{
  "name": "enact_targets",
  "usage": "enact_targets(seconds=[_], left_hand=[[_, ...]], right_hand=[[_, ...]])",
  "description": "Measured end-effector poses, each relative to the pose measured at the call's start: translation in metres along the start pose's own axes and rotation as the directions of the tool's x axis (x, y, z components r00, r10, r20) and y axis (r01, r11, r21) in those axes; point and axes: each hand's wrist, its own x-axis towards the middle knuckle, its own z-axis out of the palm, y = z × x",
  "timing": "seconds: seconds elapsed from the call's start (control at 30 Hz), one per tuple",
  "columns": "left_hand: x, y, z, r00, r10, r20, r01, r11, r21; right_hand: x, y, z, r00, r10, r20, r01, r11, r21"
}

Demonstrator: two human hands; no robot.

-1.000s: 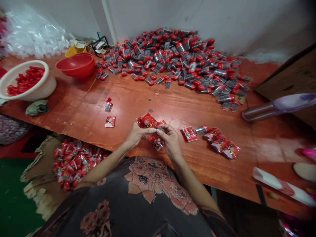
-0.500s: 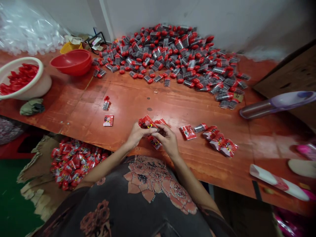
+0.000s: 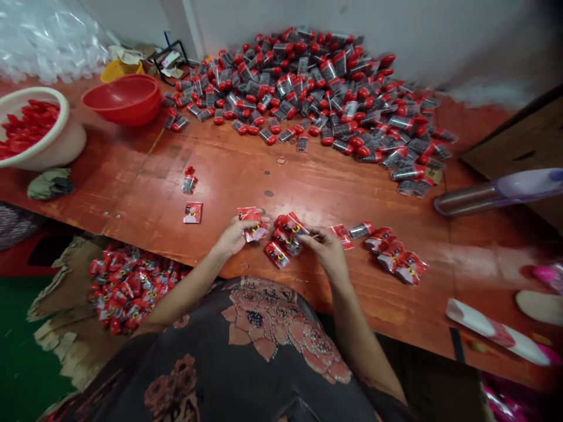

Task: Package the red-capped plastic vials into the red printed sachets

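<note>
Low over the near part of the table, my left hand [image 3: 234, 235] is closed on a red printed packet [image 3: 255, 233]. My right hand [image 3: 331, 251] pinches the right end of another red printed packet [image 3: 294, 223], above a small group of wrapped packets [image 3: 277, 255] lying on the table. Right of that hand lie a flat red packet [image 3: 342, 236], a clear tube with a red cap [image 3: 361, 229] and several red wrapped pieces [image 3: 396, 255]. To the left sit a flat red packet [image 3: 192, 213] and a small clear container with a red top [image 3: 189, 183].
A large heap of red-capped clear containers [image 3: 299, 88] covers the table's back. At left stand a red bowl [image 3: 123, 102] and a white basin [image 3: 65, 132] of red pieces. Wrapped red packets [image 3: 127, 281] fill a box below the edge. A purple-handled tool [image 3: 501, 190] lies right.
My hands have moved apart, left hand leftward and right hand rightward. Both were together on one packet; now each holds a separate one. The view has shifted slightly.
</note>
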Motion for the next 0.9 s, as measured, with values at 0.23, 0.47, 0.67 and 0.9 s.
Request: enact_targets(seconds=[0.23,0.47,0.67,0.9], left_hand=[[0.018,-0.006,0.016,0.987,0.129,-0.093,-0.134,0.990,-0.048],[0.045,0.017,0.014,0.954,0.264,-0.143,-0.285,0.947,-0.149],[0.059,0.032,-0.002,0.925,0.251,-0.285,-0.311,0.932,-0.187],[0.060,0.038,-0.001,0.932,0.132,-0.337,-0.242,0.921,-0.307]], right_hand=[[0.015,-0.033,0.046,0.941,-0.293,0.171,0.317,0.940,-0.130],[0.072,-0.048,0.091,0.795,-0.487,0.362,0.558,0.820,-0.123],[0.187,-0.072,0.087,0.897,-0.331,0.293,0.439,0.753,-0.490],[0.269,-0.060,0.074,0.972,-0.205,0.119,0.230,0.699,-0.677]])
